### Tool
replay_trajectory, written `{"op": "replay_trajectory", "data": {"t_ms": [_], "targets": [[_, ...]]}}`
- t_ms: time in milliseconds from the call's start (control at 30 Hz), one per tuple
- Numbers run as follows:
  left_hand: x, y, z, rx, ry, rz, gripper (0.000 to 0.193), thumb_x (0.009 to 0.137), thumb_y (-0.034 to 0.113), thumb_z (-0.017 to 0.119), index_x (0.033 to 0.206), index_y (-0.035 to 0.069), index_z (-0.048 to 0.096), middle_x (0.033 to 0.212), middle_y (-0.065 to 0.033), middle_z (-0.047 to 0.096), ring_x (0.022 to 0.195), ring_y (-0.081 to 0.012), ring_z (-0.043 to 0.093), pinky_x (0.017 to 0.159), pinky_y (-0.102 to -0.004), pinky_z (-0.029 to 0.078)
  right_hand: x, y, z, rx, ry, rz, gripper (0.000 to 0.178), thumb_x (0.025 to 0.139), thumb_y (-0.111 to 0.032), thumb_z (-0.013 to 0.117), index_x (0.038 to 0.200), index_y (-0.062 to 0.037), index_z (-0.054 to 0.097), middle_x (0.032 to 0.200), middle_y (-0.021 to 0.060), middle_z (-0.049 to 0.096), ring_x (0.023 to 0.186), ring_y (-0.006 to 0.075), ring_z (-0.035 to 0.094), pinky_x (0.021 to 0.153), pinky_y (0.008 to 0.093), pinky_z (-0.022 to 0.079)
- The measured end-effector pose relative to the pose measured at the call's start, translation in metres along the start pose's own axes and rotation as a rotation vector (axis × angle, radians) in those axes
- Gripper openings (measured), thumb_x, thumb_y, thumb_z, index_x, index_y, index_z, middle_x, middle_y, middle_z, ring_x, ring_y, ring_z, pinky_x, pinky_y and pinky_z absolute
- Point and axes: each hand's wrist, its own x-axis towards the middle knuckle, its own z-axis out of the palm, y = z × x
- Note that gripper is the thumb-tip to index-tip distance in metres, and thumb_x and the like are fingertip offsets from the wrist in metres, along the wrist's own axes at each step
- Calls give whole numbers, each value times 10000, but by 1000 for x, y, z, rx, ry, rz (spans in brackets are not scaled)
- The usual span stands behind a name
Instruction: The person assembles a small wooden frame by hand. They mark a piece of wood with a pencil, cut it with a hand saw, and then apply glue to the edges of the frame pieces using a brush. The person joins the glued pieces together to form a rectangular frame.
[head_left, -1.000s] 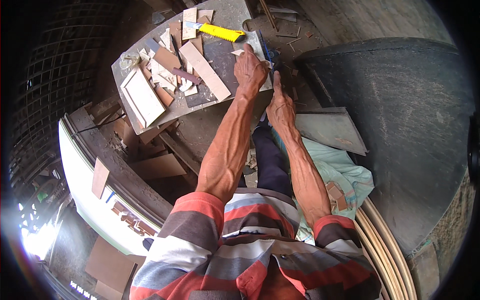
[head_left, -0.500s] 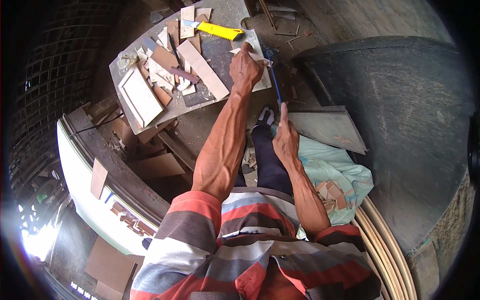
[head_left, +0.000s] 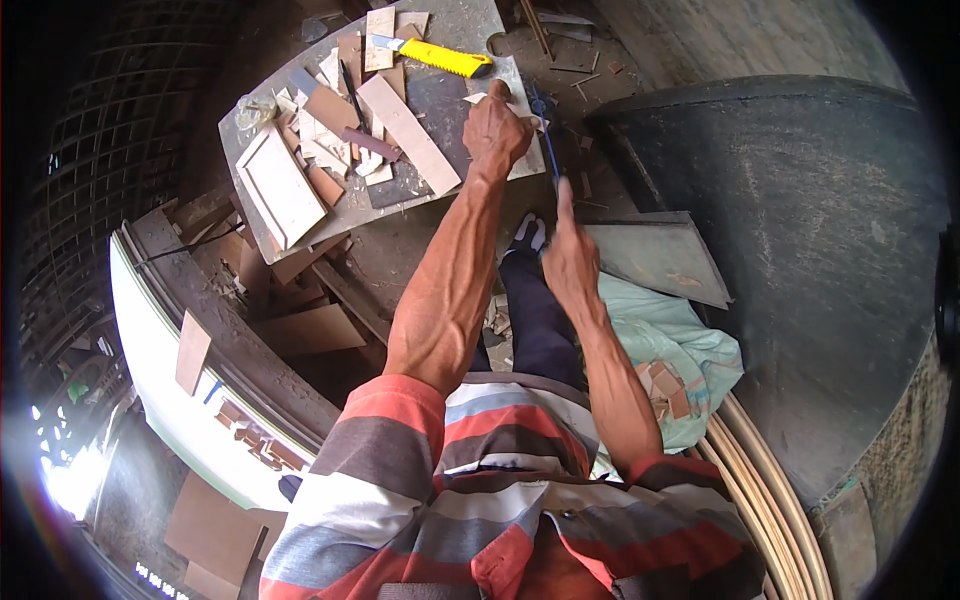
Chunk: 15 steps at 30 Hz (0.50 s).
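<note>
My left hand (head_left: 497, 132), fingers closed, presses a thin pale wood piece (head_left: 477, 98) down at the right edge of the worktable (head_left: 455, 208). Most of that piece is hidden under the hand. My right hand (head_left: 572, 262) is wrapped round the hidden handle of a slim blue hand tool (head_left: 553, 153), index finger stretched along it. The tool runs up beside the table edge, close to my left hand; its exact kind is unclear. Just beyond my left hand lies a yellow utility knife (head_left: 445, 58), blade out.
Wood strips and offcuts (head_left: 405, 130), a pale framed panel (head_left: 280, 190) and a dark pencil-like stick (head_left: 352, 90) cover the table's left. A large dark curved panel (head_left: 780, 190) stands at right. A pale green sack (head_left: 690, 340) holds scraps. Long wood strips (head_left: 765, 490) lie lower right.
My right hand has slid forward toward the table with the blue tool and is slightly blurred. My left hand stays in nearly the same place on the wood piece.
</note>
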Motion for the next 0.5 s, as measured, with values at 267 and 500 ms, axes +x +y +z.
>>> {"op": "replay_trajectory", "data": {"t_ms": [267,500], "targets": [[0,1,-2,0,29,4,561,729,371,840,1120,112,532,985,-193,700,991,-398,661,819,-470,510,-12,1,-6,-5,-48,8,852,777,127,506,1547,-94,215,896,342,629,823,497,632,722,536,491],[-1,3,3,16,21,30,565,725,379,841,1118,122,527,1001,-179,698,991,-390,663,815,-473,510,32,23,25,18,66,-94,839,799,132,497,1551,-108,214,978,328,622,843,500,614,745,529,484]]}}
